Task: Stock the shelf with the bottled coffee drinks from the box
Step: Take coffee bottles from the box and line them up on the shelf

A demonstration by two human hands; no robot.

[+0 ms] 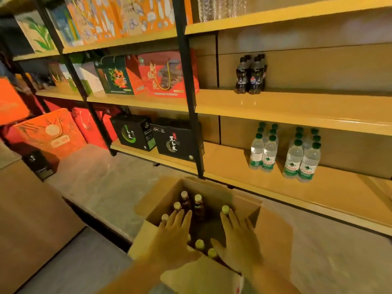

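On the floor (106, 187), before the shelf (339, 192): an open cardboard box (212, 190) is being covered from above by both hands.
Bottled coffee drinks (198, 206): they are being kept upright inside the box, pale caps up.
Left hand (171, 234): it is being held over the box's left side, fingers straight, grip wide on nothing.
Right hand (239, 240): it is being held over the right side, fingers spread, grip wide on nothing.
Shelf boards: water bottles (263, 153) below and cola bottles (251, 75) above are being displayed.
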